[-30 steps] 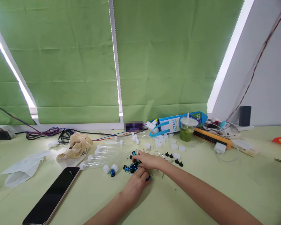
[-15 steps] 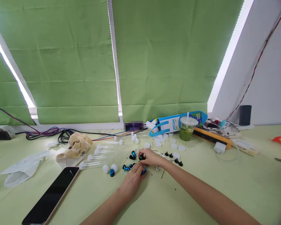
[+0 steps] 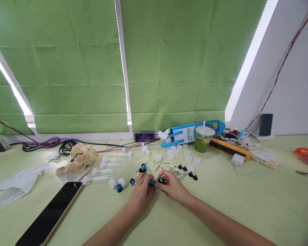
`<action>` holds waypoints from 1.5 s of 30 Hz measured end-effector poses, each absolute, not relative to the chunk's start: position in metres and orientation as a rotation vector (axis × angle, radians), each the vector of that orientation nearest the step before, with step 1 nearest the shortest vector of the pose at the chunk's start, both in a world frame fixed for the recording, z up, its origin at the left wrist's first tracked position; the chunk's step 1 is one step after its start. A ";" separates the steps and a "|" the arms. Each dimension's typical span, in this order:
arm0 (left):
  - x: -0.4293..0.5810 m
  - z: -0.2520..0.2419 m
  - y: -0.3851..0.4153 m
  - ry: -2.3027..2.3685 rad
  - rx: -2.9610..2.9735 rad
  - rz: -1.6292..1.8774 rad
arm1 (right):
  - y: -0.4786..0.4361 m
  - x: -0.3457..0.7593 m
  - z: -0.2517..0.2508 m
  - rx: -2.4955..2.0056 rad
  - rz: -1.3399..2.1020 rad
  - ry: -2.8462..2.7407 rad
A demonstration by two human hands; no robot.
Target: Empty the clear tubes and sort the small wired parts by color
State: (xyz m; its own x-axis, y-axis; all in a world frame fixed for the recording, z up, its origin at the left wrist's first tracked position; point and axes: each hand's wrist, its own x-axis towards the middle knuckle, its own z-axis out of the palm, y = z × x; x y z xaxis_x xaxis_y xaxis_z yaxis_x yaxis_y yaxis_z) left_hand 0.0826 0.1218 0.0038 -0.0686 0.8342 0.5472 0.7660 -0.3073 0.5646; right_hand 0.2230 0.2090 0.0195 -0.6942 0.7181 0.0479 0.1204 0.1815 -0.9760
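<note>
Both hands lie palm-down, fingers curled, just right of the phone (image 3: 47, 217): left hand (image 3: 141, 191) and right hand (image 3: 173, 187) pinch small blue beads (image 3: 152, 182).

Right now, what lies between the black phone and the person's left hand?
In the head view, two white caps and one small blue piece lie on the table between the phone and the left hand.

Centre of bench (image 3: 246, 205): left hand (image 3: 140, 191) and right hand (image 3: 173, 188) side by side, small parts (image 3: 154, 182) between them. Left of these: tubes (image 3: 105, 169) lying flat, phone (image 3: 48, 213) nearer the front edge. Behind the tubes: pouch (image 3: 78, 160), then cables (image 3: 51, 143) along the back edge. Right rear: loose caps (image 3: 187, 159), with cup (image 3: 202, 138) and carton (image 3: 184, 133) behind.
</note>
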 end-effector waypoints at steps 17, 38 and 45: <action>0.103 0.002 0.118 1.113 1.352 1.366 | 0.190 0.224 0.019 -0.873 1.659 -1.760; 0.113 0.002 0.121 0.927 1.086 1.330 | 0.191 0.224 0.011 -0.836 1.645 -1.712; 0.105 0.011 0.124 1.054 1.072 1.420 | 0.197 0.225 0.018 -0.638 1.754 -1.700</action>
